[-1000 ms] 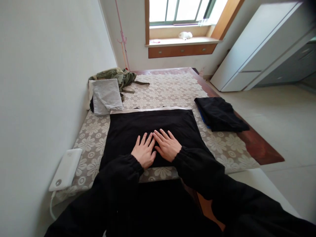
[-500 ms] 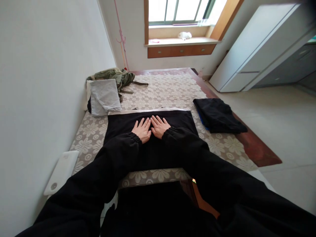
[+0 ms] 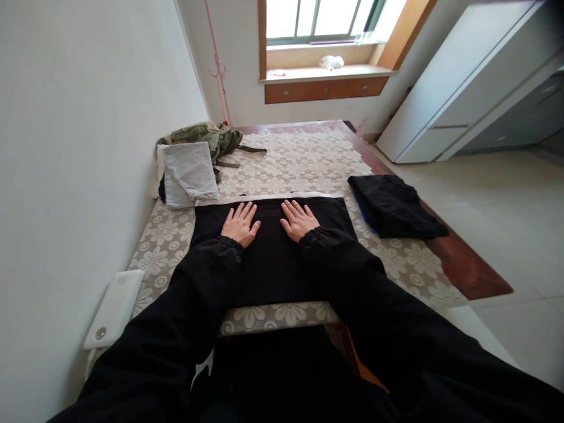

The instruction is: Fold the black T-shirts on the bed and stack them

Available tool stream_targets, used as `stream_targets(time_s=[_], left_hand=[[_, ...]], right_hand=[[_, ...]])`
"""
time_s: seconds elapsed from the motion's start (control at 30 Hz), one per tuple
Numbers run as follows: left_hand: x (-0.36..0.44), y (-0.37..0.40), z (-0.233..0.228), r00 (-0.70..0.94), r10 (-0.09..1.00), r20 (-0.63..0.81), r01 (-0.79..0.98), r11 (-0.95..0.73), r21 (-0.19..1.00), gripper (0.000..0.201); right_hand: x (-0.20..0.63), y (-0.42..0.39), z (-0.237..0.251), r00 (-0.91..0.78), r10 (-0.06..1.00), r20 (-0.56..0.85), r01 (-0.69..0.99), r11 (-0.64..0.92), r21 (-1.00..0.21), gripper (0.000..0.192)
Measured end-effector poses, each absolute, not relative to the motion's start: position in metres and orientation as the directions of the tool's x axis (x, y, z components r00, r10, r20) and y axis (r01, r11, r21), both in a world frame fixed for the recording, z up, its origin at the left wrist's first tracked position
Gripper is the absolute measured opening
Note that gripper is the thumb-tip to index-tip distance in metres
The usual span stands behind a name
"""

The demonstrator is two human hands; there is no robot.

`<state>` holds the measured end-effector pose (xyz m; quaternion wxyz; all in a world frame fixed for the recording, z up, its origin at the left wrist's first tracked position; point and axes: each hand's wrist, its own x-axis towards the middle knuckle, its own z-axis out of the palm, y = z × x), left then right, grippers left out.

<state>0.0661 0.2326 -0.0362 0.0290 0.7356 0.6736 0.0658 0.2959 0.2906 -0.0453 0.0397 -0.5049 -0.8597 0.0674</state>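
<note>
A black piece of cloth (image 3: pixel 273 264) with a pale band along its far edge lies spread flat in front of me; its exact kind I cannot tell. On its left half rests my left hand (image 3: pixel 240 224), palm down, fingers stretched out. My right hand (image 3: pixel 298 220) lies flat on the right half, fingers also spread. A gap of bare black fabric shows between the two hands. Under the cloth is a table with a floral lace tablecloth (image 3: pixel 308 158). Both my forearms, in black sleeves, cover the cloth's near corners.
A folded grey cloth (image 3: pixel 190 173) and an olive green backpack (image 3: pixel 215 138) lie at the back left. Folded black clothing (image 3: pixel 394 205) sits on the right. Beside the wall at the near left is a white power bank (image 3: pixel 113 308) with a cable. A white cabinet (image 3: pixel 449 88) stands beyond.
My hands have slid apart across the black cloth, the left one to the left and the right one to the right. Before, their fingertips nearly met in the middle.
</note>
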Motion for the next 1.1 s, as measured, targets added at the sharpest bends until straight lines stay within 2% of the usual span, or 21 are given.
stream_targets(time_s=[0.27, 0.43, 0.63, 0.77, 0.83, 0.93, 1.0, 1.1], left_hand=[[-0.008, 0.212, -0.036, -0.066, 0.994, 0.092, 0.988, 0.052, 0.144, 0.069], [-0.026, 0.206, -0.039, -0.104, 0.987, 0.121, 0.984, 0.085, 0.157, 0.069], [-0.032, 0.206, -0.037, -0.12, 0.989, 0.085, 0.979, 0.104, 0.177, 0.068], [-0.037, 0.164, -0.036, -0.153, 0.987, 0.052, 0.97, 0.14, 0.197, 0.068], [-0.036, 0.124, -0.034, -0.118, 0.989, 0.091, 0.967, 0.094, 0.238, 0.069], [-0.034, 0.058, -0.029, 0.078, 0.991, 0.11, 0.934, -0.112, 0.34, 0.068], [-0.034, 0.023, -0.025, 0.194, 0.977, 0.088, 0.903, -0.213, 0.374, 0.065], [-0.043, -0.006, -0.021, 0.222, 0.963, 0.152, 0.886, -0.264, 0.382, 0.056]], right_hand=[[0.38, 0.323, -0.059, -0.323, 0.945, 0.047, 0.939, 0.326, -0.11, 0.068], [0.409, 0.336, -0.066, -0.269, 0.961, 0.072, 0.952, 0.276, -0.129, 0.071], [0.419, 0.332, -0.055, -0.318, 0.948, 0.007, 0.935, 0.315, -0.163, 0.073], [0.456, 0.28, -0.044, -0.471, 0.881, 0.047, 0.864, 0.471, -0.176, 0.072], [0.485, 0.24, -0.041, -0.614, 0.783, 0.1, 0.757, 0.62, -0.206, 0.068], [0.524, 0.185, -0.041, -0.732, 0.66, 0.172, 0.618, 0.748, -0.241, 0.054], [0.541, 0.159, -0.043, -0.721, 0.663, 0.199, 0.615, 0.746, -0.257, 0.045], [0.551, 0.141, -0.045, -0.688, 0.7, 0.19, 0.643, 0.71, -0.288, 0.036]])
